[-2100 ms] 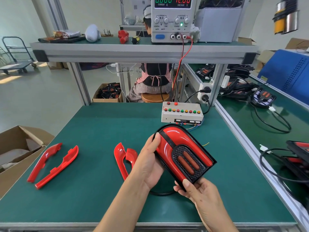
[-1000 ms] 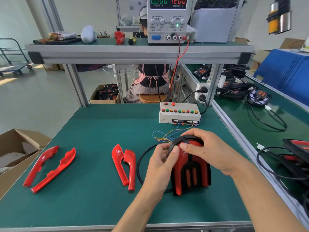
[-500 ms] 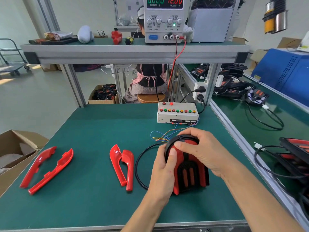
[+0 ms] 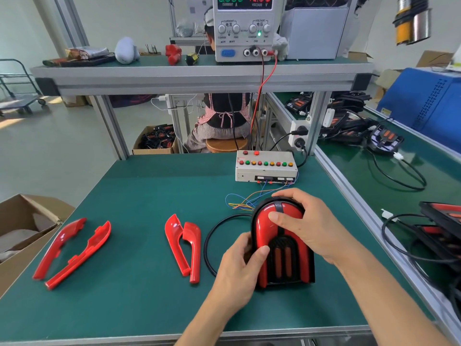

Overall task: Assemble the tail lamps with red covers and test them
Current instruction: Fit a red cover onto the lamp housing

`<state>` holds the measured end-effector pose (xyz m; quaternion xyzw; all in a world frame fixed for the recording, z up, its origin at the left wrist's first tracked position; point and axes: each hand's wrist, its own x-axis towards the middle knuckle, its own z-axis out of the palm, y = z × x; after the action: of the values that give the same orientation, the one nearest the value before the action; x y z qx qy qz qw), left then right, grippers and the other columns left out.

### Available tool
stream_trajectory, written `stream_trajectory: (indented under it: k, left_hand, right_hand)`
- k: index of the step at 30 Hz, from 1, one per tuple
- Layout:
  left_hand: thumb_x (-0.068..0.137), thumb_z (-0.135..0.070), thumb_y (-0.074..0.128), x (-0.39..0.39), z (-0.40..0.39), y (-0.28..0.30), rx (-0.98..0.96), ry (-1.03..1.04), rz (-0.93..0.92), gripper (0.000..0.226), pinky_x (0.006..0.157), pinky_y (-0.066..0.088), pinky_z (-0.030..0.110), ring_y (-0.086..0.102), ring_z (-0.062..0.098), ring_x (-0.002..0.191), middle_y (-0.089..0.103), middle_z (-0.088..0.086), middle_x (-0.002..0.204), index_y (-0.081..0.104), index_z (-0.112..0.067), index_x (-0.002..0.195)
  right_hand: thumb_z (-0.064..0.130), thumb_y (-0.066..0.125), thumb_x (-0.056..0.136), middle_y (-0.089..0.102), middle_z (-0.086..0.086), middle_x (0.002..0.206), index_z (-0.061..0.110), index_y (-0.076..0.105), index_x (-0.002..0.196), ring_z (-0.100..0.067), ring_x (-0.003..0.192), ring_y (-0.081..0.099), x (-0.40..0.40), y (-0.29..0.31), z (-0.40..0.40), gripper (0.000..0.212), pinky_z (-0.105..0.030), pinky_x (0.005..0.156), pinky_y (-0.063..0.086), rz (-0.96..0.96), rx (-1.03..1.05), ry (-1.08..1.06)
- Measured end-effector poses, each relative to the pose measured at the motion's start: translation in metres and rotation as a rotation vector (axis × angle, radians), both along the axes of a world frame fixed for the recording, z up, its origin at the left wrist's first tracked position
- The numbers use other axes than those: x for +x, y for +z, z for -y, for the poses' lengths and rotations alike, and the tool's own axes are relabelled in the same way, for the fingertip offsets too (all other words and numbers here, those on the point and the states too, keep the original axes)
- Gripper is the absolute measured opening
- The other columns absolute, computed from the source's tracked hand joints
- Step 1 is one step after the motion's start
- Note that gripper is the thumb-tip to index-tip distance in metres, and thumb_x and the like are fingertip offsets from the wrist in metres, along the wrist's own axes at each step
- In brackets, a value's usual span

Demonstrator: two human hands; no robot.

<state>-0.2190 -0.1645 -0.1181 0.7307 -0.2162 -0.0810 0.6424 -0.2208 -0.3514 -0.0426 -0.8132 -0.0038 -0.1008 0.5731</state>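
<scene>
Tail lamp (image 4: 280, 248) lies flat on green bench mat (image 4: 139, 245), lower centre-right of frame, red cover on, black grille with two orange strips facing up. Left hand (image 4: 238, 268) grips lamp's left edge, thumb curled over red cover beside grille. Right hand (image 4: 303, 224) curls over lamp's rounded top end, thumb pressing on red cover, fingers wrapped round far rim. Black cable (image 4: 212, 239) loops on mat just left of lamp. Coloured wires (image 4: 240, 202) run from lamp's top end to button test box (image 4: 265, 167) above it at frame centre. Two loose red covers (image 4: 184, 247) lie touching, left of cable; two more red covers (image 4: 72, 253) at lower left. Power supply (image 4: 243, 28) on upper shelf, top centre, voltage display reads 12.00
</scene>
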Motion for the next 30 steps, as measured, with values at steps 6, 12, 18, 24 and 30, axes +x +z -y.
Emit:
stream_trajectory:
  k: [6,12,18,24,30]
  left_hand:
    - [0.099,-0.042,0.058,0.002,0.004,0.006,0.024,0.021,-0.027,0.022,0.086,0.054,0.028,0.07,0.008,0.095,0.075,-0.008,0.099,0.069,-0.025,0.107]
    - [0.096,-0.065,0.047,-0.005,-0.003,0.014,-0.002,-0.118,-0.171,0.059,0.091,0.05,0.049,0.056,0.013,0.088,0.067,0.008,0.094,0.066,-0.01,0.103]
    - [0.1,-0.044,0.056,-0.017,-0.004,0.012,-0.034,-0.18,-0.344,0.045,0.067,0.057,0.03,0.073,0.028,0.072,0.075,0.015,0.097,0.064,-0.002,0.112]
    - [0.106,-0.036,0.048,-0.026,0.001,0.011,0.0,-0.174,-0.303,0.033,0.074,0.061,0.037,0.074,0.026,0.073,0.076,0.009,0.091,0.062,-0.006,0.11]
    - [0.095,-0.069,0.04,-0.03,0.011,0.013,0.183,-0.214,-0.228,0.055,0.067,0.057,0.03,0.075,0.021,0.076,0.075,0.009,0.092,0.066,-0.02,0.097]
  right_hand:
    - [0.026,0.082,0.085,0.076,0.018,0.101,0.035,0.07,0.109,-0.002,0.094,0.072,0.003,-0.011,0.001,0.028,-0.017,0.082,0.055,-0.013,0.005,-0.116]
    - [0.025,0.08,0.086,0.08,-0.008,0.087,0.009,0.074,0.104,-0.023,0.075,0.077,0.005,0.0,0.014,0.025,-0.031,0.062,0.06,-0.239,0.359,-0.241]
    - [0.025,0.082,0.085,0.08,-0.006,0.085,0.011,0.075,0.101,-0.023,0.076,0.078,0.0,0.001,0.015,0.022,-0.036,0.071,0.061,-0.22,0.32,-0.289]
    - [0.025,0.081,0.086,0.08,-0.002,0.081,0.012,0.074,0.099,-0.021,0.073,0.078,-0.008,-0.004,0.016,0.02,-0.037,0.073,0.061,-0.196,0.297,-0.344]
    - [0.027,0.076,0.089,0.079,-0.01,0.083,0.01,0.073,0.102,-0.023,0.067,0.077,-0.038,-0.015,0.042,0.022,-0.029,0.053,0.059,-0.215,0.408,-0.396]
